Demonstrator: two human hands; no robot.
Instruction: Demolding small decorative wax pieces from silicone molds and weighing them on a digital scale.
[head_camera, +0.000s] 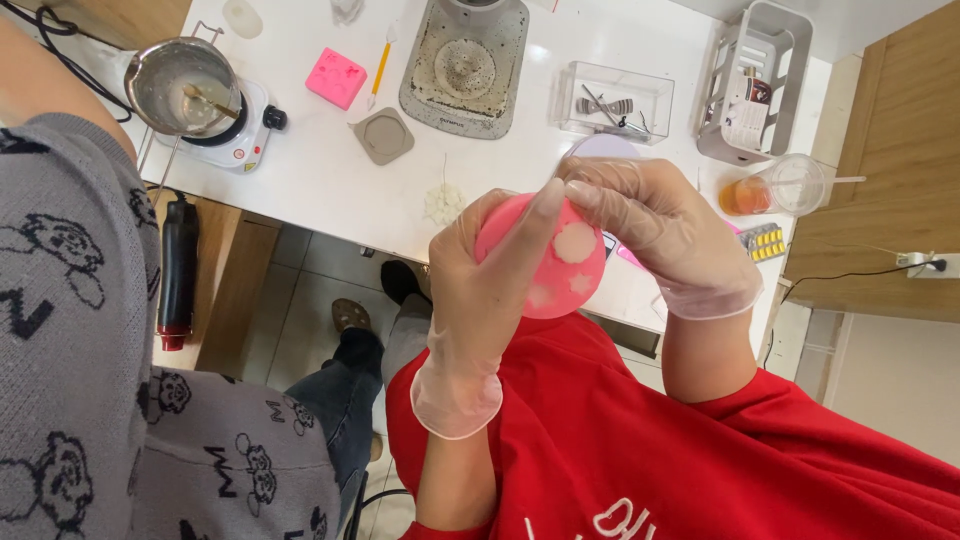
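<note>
Head view, looking down over a white worktop (330, 170). At centre frame, two hands in thin translucent gloves hold a round pink silicone mould (545, 262) above the near edge of the worktop, in front of a red shirt (640, 440). The left hand (480, 290) cups the mould from the left side of the frame, fingers (535, 225) curled over its upper edge and closed on it. The right hand (660, 225) comes in from the right; its fingers (590, 190) are bent and pinch the upper rim of the same mould. Pale, whitish flower-shaped pieces (576, 243) sit in the mould's cavities.

Upper left of the frame: a steel pot (180, 85) with a spoon rests on a small white electric hotplate (240, 135). To its right lie a square pink mould (336, 78), a yellow-handled tool (381, 65) and a grey square mould (384, 135). Upper centre: the grey base of an appliance (465, 65). Beside it stands a clear plastic box (615, 100) with metal tools, then a grey rack (750, 85). Right of centre: a clear cup of orange drink (775, 187) and a yellow pill blister (763, 241). A small white cluster (445, 203) lies just left of the hands. A second person in a grey patterned sleeve (70, 300) fills the left of the frame.
</note>
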